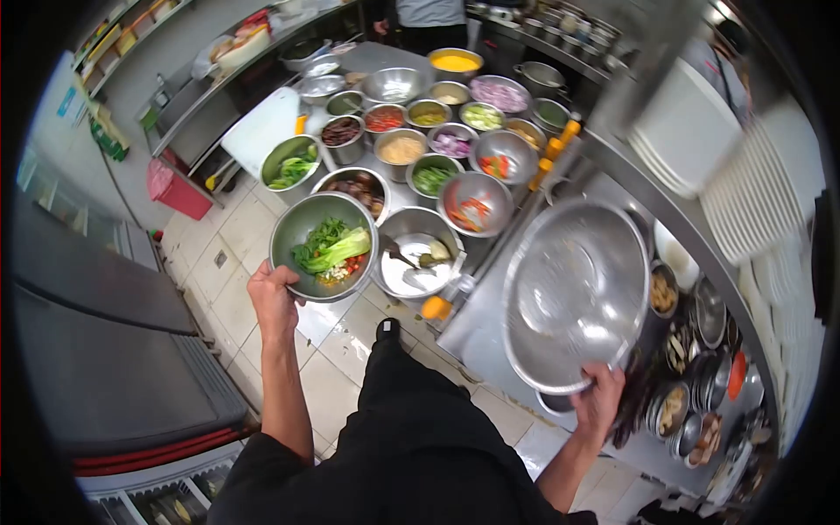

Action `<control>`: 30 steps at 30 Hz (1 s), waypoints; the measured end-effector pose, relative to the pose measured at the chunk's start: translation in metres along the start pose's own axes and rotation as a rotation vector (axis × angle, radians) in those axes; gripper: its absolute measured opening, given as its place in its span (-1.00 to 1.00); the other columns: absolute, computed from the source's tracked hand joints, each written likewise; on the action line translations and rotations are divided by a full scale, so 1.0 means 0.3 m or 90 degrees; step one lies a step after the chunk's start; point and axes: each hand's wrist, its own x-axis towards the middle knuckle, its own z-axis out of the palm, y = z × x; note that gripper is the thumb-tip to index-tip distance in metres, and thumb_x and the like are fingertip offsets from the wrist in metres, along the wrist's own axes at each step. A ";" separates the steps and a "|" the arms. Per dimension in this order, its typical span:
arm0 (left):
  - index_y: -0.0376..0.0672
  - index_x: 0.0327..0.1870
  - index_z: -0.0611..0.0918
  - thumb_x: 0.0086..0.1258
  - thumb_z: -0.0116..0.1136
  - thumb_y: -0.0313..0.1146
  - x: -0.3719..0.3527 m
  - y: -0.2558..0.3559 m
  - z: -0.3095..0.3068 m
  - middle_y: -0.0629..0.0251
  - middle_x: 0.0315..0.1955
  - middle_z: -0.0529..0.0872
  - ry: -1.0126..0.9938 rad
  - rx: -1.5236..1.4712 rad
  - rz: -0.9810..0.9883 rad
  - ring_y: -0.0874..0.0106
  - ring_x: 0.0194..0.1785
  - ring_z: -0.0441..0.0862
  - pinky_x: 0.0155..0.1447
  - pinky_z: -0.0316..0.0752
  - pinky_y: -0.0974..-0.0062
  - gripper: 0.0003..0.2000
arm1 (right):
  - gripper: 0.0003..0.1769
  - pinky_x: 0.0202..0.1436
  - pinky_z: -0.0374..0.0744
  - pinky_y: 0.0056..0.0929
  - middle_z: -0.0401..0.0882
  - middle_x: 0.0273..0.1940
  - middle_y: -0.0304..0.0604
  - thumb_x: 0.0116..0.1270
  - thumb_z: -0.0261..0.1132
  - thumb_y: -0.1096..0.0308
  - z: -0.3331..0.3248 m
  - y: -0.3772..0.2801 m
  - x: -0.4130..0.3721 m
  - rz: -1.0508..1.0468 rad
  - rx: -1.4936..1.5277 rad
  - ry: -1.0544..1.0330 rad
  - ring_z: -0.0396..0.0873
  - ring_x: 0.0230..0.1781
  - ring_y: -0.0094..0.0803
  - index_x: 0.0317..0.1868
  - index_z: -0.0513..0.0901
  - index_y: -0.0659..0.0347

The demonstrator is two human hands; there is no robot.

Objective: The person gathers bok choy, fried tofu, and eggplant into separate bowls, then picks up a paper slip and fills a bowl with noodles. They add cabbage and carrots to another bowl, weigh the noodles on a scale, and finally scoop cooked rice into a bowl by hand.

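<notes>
My left hand (276,293) grips the rim of a steel mixing bowl (282,254), fingers closed at its lower left edge. Inside lie leafy greens with a pale green stalk (339,249), plus chopped red and whitish bits. On the right, my right hand (599,398) pinches the near rim of a large metal bowl (573,289), tilted so that its shiny inside faces me; no food shows in it. Just beyond the left bowl is a wide steel pot (402,223) with a ladle or spoon in it. A bowl of dark brown pieces (360,188) stands beside that pot.
Several steel bowls of chopped ingredients crowd the counter ahead, including red onion (451,144) and a yellow liquid (455,61). Stacked white plates (687,122) fill the right shelf. A red bin (179,188) stands at left. Another person (429,13) is at the far end.
</notes>
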 end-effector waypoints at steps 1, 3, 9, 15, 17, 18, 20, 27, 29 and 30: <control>-0.31 -0.53 0.48 -0.03 -0.02 -0.63 0.068 -0.007 -0.021 0.26 -0.72 0.50 0.007 0.002 0.028 0.53 -0.82 0.35 -0.79 0.26 0.62 -0.95 | -0.77 -0.89 0.24 -0.52 0.47 -0.57 -0.15 0.03 0.18 0.54 0.139 0.017 0.058 0.031 0.005 -0.049 0.40 -0.80 -0.44 -0.24 0.46 0.39; -0.30 -0.56 0.48 -0.01 0.01 -0.64 0.169 -0.003 -0.047 0.26 -0.72 0.50 0.031 0.010 0.071 0.54 -0.81 0.34 -0.77 0.26 0.62 -0.96 | -0.76 -0.87 0.30 -0.52 0.48 -0.54 -0.15 0.07 0.18 0.50 0.414 0.054 0.203 0.003 -0.068 -0.094 0.39 -0.79 -0.45 -0.22 0.45 0.38; -0.34 -0.51 0.50 -0.05 -0.01 -0.60 0.422 -0.007 -0.065 0.29 -0.69 0.50 0.046 0.060 0.051 0.56 -0.73 0.36 -0.68 0.27 0.60 -0.93 | -0.82 -0.68 0.44 -0.52 0.51 -0.48 -0.13 0.10 0.19 0.44 1.225 0.218 0.833 0.012 -0.011 -0.255 0.45 -0.69 -0.41 -0.32 0.48 0.39; -0.40 -0.37 0.54 -0.08 -0.04 -0.60 0.535 -0.039 -0.187 0.28 -0.49 0.60 0.053 0.018 -0.003 0.54 -0.50 0.48 -0.37 0.41 0.63 -0.80 | -0.70 -0.57 0.62 -0.47 0.54 -0.27 0.04 0.12 0.17 0.47 1.771 0.426 1.274 0.116 -0.017 -0.240 0.60 -0.49 -0.25 -0.13 0.43 0.43; -0.41 -0.35 0.54 -0.09 -0.05 -0.61 0.541 -0.060 -0.230 0.27 -0.46 0.61 0.023 0.012 -0.020 0.53 -0.45 0.50 -0.29 0.42 0.64 -0.78 | -0.71 -0.62 0.59 -0.45 0.55 -0.24 0.07 0.17 0.14 0.45 1.865 0.522 1.356 0.112 -0.022 -0.210 0.60 -0.51 -0.23 -0.11 0.42 0.41; -0.42 -0.33 0.54 -0.09 -0.05 -0.61 0.552 -0.056 -0.240 0.25 -0.43 0.62 0.032 0.004 -0.023 0.53 -0.42 0.52 -0.26 0.43 0.64 -0.76 | -0.73 -0.66 0.57 -0.45 0.56 -0.25 0.08 0.20 0.13 0.42 1.900 0.547 1.373 0.107 -0.018 -0.190 0.59 -0.53 -0.23 -0.11 0.42 0.41; -0.43 -0.31 0.54 -0.10 -0.05 -0.62 0.568 -0.061 -0.276 0.23 -0.41 0.63 0.022 -0.007 -0.034 0.52 -0.39 0.53 -0.23 0.44 0.65 -0.74 | -0.75 -0.72 0.49 -0.47 0.58 -0.38 0.07 0.23 0.09 0.39 1.896 0.534 1.351 0.220 -0.073 -0.275 0.57 -0.62 -0.23 -0.15 0.45 0.40; -0.43 -0.32 0.59 -0.16 -0.01 -0.59 0.633 -0.030 -0.090 0.22 -0.43 0.66 -0.209 0.008 -0.056 0.47 -0.43 0.58 -0.24 0.49 0.62 -0.71 | -0.50 -0.43 0.49 -0.48 0.56 -0.40 -0.29 0.24 0.21 -0.14 1.463 0.342 0.657 -0.123 -0.467 -0.599 0.52 -0.44 -0.55 -0.15 0.55 0.17; -0.43 -0.33 0.59 -0.15 0.00 -0.58 0.634 -0.005 0.042 0.22 -0.44 0.67 -0.302 -0.023 -0.051 0.46 -0.42 0.58 -0.24 0.49 0.61 -0.71 | -0.45 -0.37 0.51 -0.42 0.57 -0.45 -0.15 0.28 0.14 -0.16 1.260 0.292 0.440 -0.130 -0.484 -0.595 0.53 -0.47 -0.43 -0.17 0.55 0.25; -0.43 -0.33 0.59 -0.15 0.00 -0.59 0.641 -0.006 0.090 0.22 -0.44 0.67 -0.410 0.001 -0.112 0.48 -0.43 0.58 -0.24 0.49 0.62 -0.72 | -0.47 -0.38 0.49 -0.39 0.55 -0.50 -0.05 0.32 0.11 -0.11 1.163 0.271 0.369 -0.230 -0.556 -0.514 0.52 -0.51 -0.31 -0.18 0.53 0.30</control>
